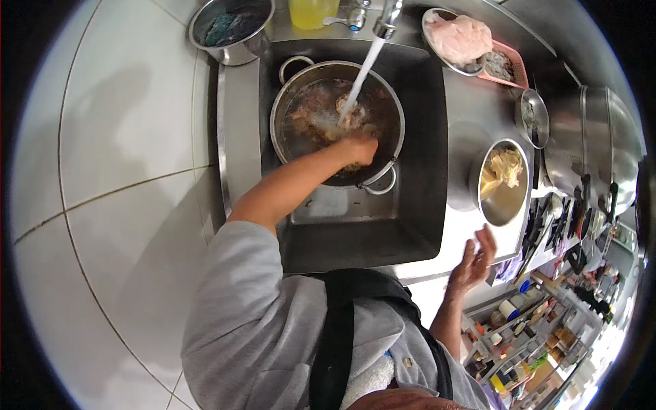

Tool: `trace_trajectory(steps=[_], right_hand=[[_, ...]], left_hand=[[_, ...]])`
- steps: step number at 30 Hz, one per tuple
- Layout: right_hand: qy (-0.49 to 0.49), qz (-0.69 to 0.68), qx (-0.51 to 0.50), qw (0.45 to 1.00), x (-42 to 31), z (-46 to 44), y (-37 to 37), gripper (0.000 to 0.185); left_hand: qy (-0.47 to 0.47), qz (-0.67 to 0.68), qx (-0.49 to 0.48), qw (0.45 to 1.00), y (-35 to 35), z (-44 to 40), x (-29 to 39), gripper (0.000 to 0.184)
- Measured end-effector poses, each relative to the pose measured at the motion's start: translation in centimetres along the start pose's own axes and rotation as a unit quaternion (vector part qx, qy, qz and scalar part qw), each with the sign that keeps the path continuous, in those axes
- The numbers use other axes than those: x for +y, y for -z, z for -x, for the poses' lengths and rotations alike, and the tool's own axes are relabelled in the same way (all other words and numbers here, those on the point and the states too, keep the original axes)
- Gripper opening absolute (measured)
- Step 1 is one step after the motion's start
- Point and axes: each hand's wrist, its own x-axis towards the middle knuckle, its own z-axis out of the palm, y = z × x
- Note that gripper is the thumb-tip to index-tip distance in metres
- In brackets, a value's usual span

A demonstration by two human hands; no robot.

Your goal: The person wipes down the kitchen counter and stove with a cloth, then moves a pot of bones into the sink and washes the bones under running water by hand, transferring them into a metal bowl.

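Observation:
My left hand (360, 148) reaches down into a large two-handled metal pot (277, 130) in the sink. Its fingers point into the water and are hidden, so I cannot tell what they hold. Brownish, meat-like chunks (307, 117) lie in the cloudy water, and a stream from the faucet (387, 26) pours onto them. My right hand (476, 263) hovers at the counter's front edge, fingers apart and holding nothing. Just beyond it stands a metal bowl (504, 210) with crumpled yellowish pieces (503, 169) inside.
The deep sink (355, 246) surrounds the pot. At the back right are a plate of pale pink meat (459, 39), a pink basket (519, 68) and a small metal bowl (534, 119). A metal pot (242, 53) stands back left; utensils (547, 225) lie right.

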Motion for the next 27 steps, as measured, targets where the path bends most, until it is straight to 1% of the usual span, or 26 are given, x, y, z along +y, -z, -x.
trace_trajectory(steps=[1,2,3,5,6,7,8,9,11,12,13,15,16,19,20,23,24,25,26,27], right_hand=[[-0.023,-0.014,-0.026,0.999,0.4,1.8,-0.2,0.019],[-0.045,0.000,-0.055,0.997,0.8,3.4,-0.5,0.017],[-0.065,0.014,-0.085,0.994,1.4,4.8,-0.8,0.016],[-0.091,-0.012,-0.098,0.991,2.8,7.6,-1.9,0.015],[-0.101,0.007,-0.118,0.988,3.5,8.7,-2.2,0.013],[-0.124,0.022,-0.132,0.983,4.0,9.5,-2.4,0.012],[-0.093,0.050,-0.139,0.985,4.5,9.5,-2.6,0.012],[-0.066,0.078,-0.148,0.984,4.8,9.7,-2.7,0.012],[-0.083,0.083,-0.161,0.980,4.7,9.7,-2.9,0.012],[-0.088,0.085,-0.167,0.978,4.5,9.4,-3.0,0.012],[-0.104,0.076,-0.166,0.978,4.4,9.3,-3.0,0.011],[-0.134,0.059,-0.162,0.976,4.2,9.2,-3.1,0.010],[-0.128,0.062,-0.159,0.977,4.3,9.3,-3.1,0.010],[-0.114,0.072,-0.159,0.978,4.7,9.4,-3.1,0.009],[-0.114,0.076,-0.161,0.977,4.5,9.3,-3.0,0.010],[-0.119,0.064,-0.156,0.978,4.5,9.5,-3.1,0.010],[-0.119,0.059,-0.152,0.979,4.7,9.6,-3.0,0.009],[-0.139,0.037,-0.143,0.979,4.9,9.9,-3.2,0.009],[-0.137,0.045,-0.149,0.978,4.6,9.6,-3.2,0.009],[-0.134,0.052,-0.157,0.977,4.3,9.4,-3.1,0.008]], left_hand=[[0.008,0.046,0.025,0.999,0.8,-0.5,-0.5,0.037],[0.009,0.045,0.132,0.990,1.1,-1.5,-1.3,0.042],[-0.010,0.037,0.228,0.973,0.7,-3.0,-2.4,0.047],[0.056,0.010,0.220,0.974,0.8,-5.9,-3.4,0.043],[0.072,-0.038,0.113,0.990,2.3,-5.7,-2.8,0.045],[0.086,-0.086,0.006,0.993,4.3,-5.7,-2.5,0.047],[0.100,-0.134,-0.104,0.980,5.4,-5.6,-2.2,0.049],[0.103,-0.107,-0.099,0.984,5.3,-6.1,-2.6,0.048],[0.108,-0.052,-0.092,0.989,4.6,-7.2,-4.0,0.046],[0.111,-0.036,-0.043,0.992,3.9,-7.3,-4.6,0.047],[0.112,-0.048,-0.067,0.990,3.5,-8.1,-4.4,0.048],[0.113,-0.072,-0.115,0.984,4.7,-7.1,-2.6,0.052],[0.048,-0.191,-0.068,0.978,1.5,-9.4,-4.0,0.054],[0.024,-0.185,-0.142,0.972,2.6,-5.7,-1.4,0.056],[0.032,-0.149,-0.025,0.988,1.8,-4.4,-0.8,0.047],[0.049,-0.090,-0.087,0.991,3.0,-4.4,1.0,0.048],[0.074,-0.018,-0.064,0.995,2.3,-5.0,0.7,0.046],[0.100,0.055,-0.039,0.993,1.1,-5.9,-0.1,0.044],[0.125,0.127,-0.014,0.984,-0.1,-7.0,-0.7,0.042],[0.124,0.101,-0.009,0.987,-1.3,-8.0,-0.8,0.040]])
